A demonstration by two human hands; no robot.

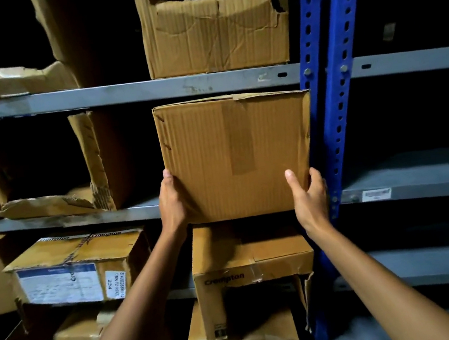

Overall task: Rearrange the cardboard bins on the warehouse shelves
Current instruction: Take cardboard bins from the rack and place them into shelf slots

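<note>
L hand [171, 204] + R hand [308, 197] grip holding cardboard bin [238, 153] by btm corners at shelf [78, 219] front edge. Risk: low hold, bin tips fwd; R side snags blue upright [323, 95].

Your middle box [237, 156] is tan-brown, lined with fine vertical ribs, and a duller tape strip [239, 141] runs down its face. The torn box [214, 36] on the shelf above is the same tan, creased in paler lines. The shelf rail [117, 94] is dull grey with whitish scuffs; the upright post [318, 66] is bright blue with rows of dark oval holes. Lower down, you see the Crompton box [250, 265], brown with dark lettering, and the labelled box [77, 252], ochre, with a white-and-blue label [59, 284] in black print.
</note>
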